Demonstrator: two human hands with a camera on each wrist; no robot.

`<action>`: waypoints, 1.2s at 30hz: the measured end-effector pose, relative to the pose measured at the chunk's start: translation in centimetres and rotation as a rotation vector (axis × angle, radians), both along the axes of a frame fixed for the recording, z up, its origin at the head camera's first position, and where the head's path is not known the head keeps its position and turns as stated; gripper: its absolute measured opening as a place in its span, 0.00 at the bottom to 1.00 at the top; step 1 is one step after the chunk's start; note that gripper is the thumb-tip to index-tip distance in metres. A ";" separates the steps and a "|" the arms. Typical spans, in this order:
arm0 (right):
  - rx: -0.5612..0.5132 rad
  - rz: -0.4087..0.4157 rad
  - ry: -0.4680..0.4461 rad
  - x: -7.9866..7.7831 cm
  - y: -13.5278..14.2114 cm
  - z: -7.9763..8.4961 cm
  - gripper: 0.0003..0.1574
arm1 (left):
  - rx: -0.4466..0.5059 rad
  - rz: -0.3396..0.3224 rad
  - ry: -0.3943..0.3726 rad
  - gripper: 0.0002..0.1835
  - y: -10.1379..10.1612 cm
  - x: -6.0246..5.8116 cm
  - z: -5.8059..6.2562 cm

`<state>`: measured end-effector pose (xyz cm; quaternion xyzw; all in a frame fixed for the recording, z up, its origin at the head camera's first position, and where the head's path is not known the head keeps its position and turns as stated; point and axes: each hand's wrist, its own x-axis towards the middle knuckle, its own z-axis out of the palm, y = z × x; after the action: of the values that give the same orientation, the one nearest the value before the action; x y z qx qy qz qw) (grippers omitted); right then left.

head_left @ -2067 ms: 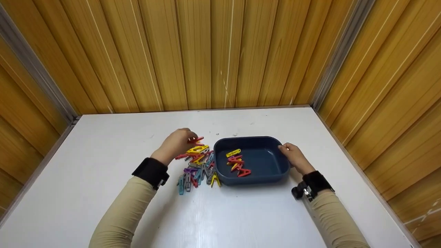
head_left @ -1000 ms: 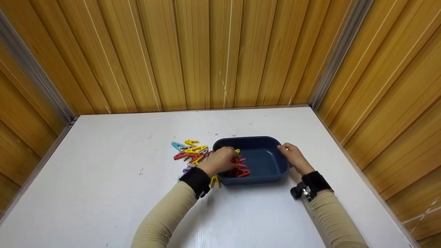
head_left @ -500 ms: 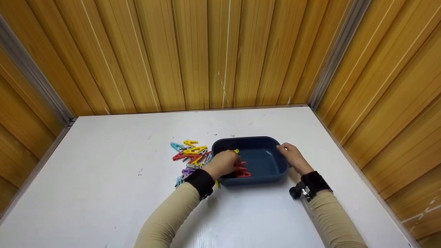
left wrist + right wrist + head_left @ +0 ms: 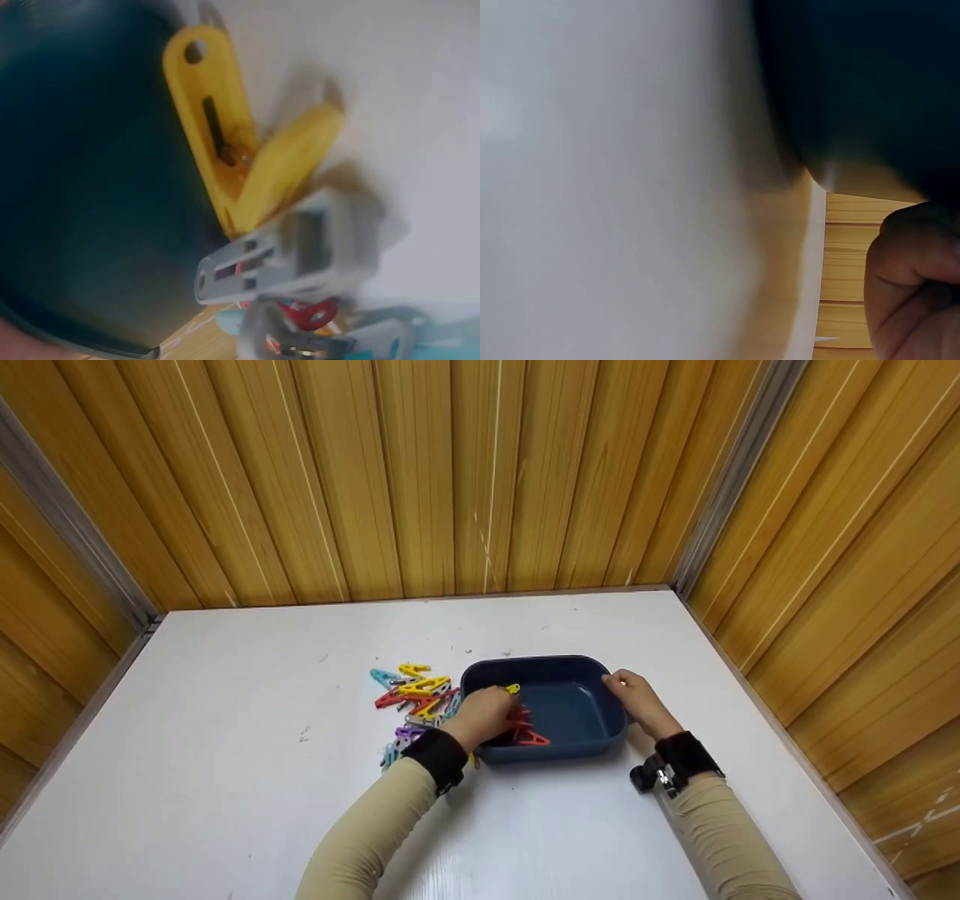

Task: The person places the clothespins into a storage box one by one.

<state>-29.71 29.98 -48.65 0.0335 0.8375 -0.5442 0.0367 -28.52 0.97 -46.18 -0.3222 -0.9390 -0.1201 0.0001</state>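
In the head view, my left hand (image 4: 486, 714) reaches over the near-left wall into a dark blue plastic bin (image 4: 581, 748). Its curled fingers pinch at a red clothespin (image 4: 519, 714), though the fingertips are mostly hidden behind the hand. Another red clothespin (image 4: 534, 739) and a yellow clothespin (image 4: 513, 688) lie in the bin beside it. At the bin's right end my right hand (image 4: 636, 701) grips the rim, thumb on top. The right wrist view shows its curled fingers (image 4: 911, 262) against the bin.
Left of the bin lies a loose pile of clothespins, with a yellow one (image 4: 424, 685), a purple one (image 4: 409, 731) and a light blue one (image 4: 385, 677). A grey clothespin (image 4: 289, 247) sits near the bin's outer wall. Wood-patterned panels (image 4: 420, 480) enclose the white table (image 4: 247, 750).
My left hand has carried a red clothespin from the pile rightward into the bin and stays there. A red clothespin inside has turned slightly. The right hand keeps its hold on the rim.
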 end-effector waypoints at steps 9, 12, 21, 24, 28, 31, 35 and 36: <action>-0.003 -0.003 0.006 0.3 -0.2 0.6 0.17 | 0.014 -0.013 0.021 0.08 0.0 0.1 0.2; -0.007 0.002 0.002 0.4 -0.2 0.7 0.17 | 0.020 -0.016 0.024 0.08 -0.2 0.3 0.8; -0.008 0.001 0.039 0.1 -0.1 0.1 0.17 | 0.182 -0.050 -0.055 0.15 -2.6 0.1 4.0; -0.001 0.005 0.032 0.0 -0.1 0.1 0.17 | 0.214 -0.067 -0.055 0.15 -3.8 0.3 4.8; 0.013 0.000 0.018 -0.1 -0.1 0.2 0.17 | 0.222 -0.048 -0.065 0.15 -5.4 0.8 5.8; 0.022 0.004 0.015 -0.1 -0.1 0.2 0.18 | 0.222 -0.009 -0.095 0.16 -6.5 1.2 6.4; 0.024 0.004 0.015 -0.1 -0.2 0.2 0.18 | 0.217 0.023 -0.084 0.16 -8.4 1.7 6.9; 0.024 0.007 0.015 -0.1 -0.2 0.2 0.17 | 0.215 0.032 -0.074 0.16 -8.9 1.9 7.0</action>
<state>-29.83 29.80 -48.42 0.0269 0.8442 -0.5344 0.0318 -26.65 -7.92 -39.22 -0.3005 -0.9251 -0.2321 0.0018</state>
